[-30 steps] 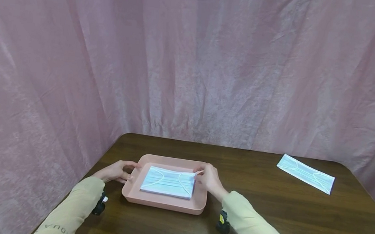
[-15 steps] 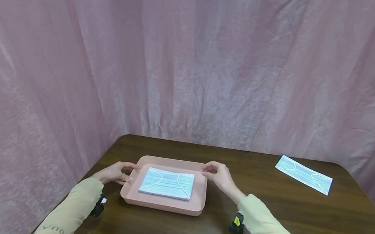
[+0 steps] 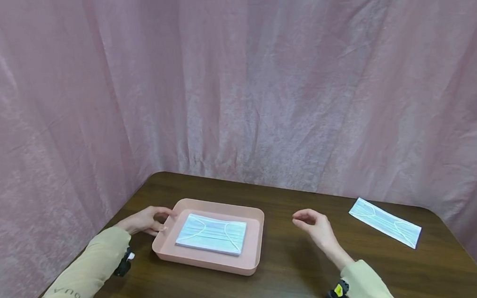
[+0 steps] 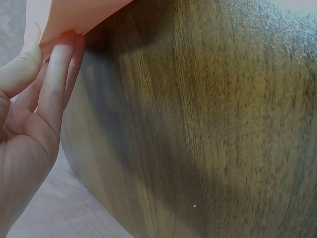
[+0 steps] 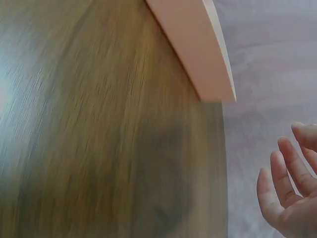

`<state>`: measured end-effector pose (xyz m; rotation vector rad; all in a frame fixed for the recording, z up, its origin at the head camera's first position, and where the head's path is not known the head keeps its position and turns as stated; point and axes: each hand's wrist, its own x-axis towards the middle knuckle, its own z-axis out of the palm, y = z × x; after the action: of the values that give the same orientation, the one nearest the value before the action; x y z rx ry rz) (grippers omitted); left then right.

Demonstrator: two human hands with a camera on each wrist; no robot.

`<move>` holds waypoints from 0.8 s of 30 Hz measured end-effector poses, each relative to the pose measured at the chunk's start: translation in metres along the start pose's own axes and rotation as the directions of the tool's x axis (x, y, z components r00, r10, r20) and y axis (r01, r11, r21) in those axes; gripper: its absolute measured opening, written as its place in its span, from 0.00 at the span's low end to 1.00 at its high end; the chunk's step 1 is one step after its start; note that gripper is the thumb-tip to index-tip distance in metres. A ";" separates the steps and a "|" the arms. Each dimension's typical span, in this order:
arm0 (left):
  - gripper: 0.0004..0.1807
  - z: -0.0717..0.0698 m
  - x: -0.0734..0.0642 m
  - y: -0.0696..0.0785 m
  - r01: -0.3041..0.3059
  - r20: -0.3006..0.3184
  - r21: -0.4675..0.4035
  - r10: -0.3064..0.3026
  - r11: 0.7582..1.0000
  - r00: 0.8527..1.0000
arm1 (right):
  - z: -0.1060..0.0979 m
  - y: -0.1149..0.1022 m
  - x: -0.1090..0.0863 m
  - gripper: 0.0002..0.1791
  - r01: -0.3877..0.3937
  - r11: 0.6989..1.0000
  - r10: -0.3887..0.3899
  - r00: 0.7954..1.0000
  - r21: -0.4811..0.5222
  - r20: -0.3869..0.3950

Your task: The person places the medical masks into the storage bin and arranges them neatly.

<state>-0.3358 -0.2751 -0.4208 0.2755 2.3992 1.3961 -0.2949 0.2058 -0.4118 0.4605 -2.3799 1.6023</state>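
Note:
A shallow pink tray (image 3: 205,262) stands on the left half of the table. In it lies a neat stack of pleated light-blue face masks (image 3: 212,235) with white ear loops. My left hand (image 3: 145,220) pinches the tray's left rim; in the left wrist view the thumb is at the edge and the fingers are against the wall (image 4: 81,17) from outside. My right hand (image 3: 318,230) hovers over the table right of the tray, fingers loosely bent, holding nothing. The right wrist view shows its spread fingers (image 5: 283,186) apart from the tray.
A single face mask (image 3: 385,223) lies aslant near the table's far right corner. The dark wooden table (image 3: 217,293) has rounded back corners. Behind it and along the left hangs a pink curtain (image 3: 244,83).
The right hand has left the mask stack's right edge, passed over the tray's right rim and moved right over the table. The left hand stays at the tray's left rim.

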 end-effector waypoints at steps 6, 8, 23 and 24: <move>0.27 0.001 0.000 0.001 0.010 -0.007 0.009 -0.010 1.000 1.000 | -0.037 0.020 -0.010 0.09 -0.004 0.986 -0.011 0.996 -0.167 -0.087; 0.27 0.001 0.000 0.002 0.010 -0.008 0.012 -0.010 1.000 1.000 | -0.052 0.027 -0.013 0.10 -0.017 0.970 -0.011 0.993 -0.243 -0.115; 0.27 0.000 -0.001 0.002 0.002 -0.001 0.015 -0.002 1.000 1.000 | -0.152 0.084 -0.047 0.14 -0.215 0.860 0.052 0.939 -0.462 -0.341; 0.27 0.000 -0.001 0.002 -0.004 0.005 0.014 0.004 1.000 1.000 | -0.157 0.086 -0.048 0.13 -0.234 0.850 0.057 0.931 -0.471 -0.359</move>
<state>-0.3346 -0.2747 -0.4188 0.2870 2.4070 1.3794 -0.2805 0.3883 -0.4445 -0.0994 -2.4700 0.9285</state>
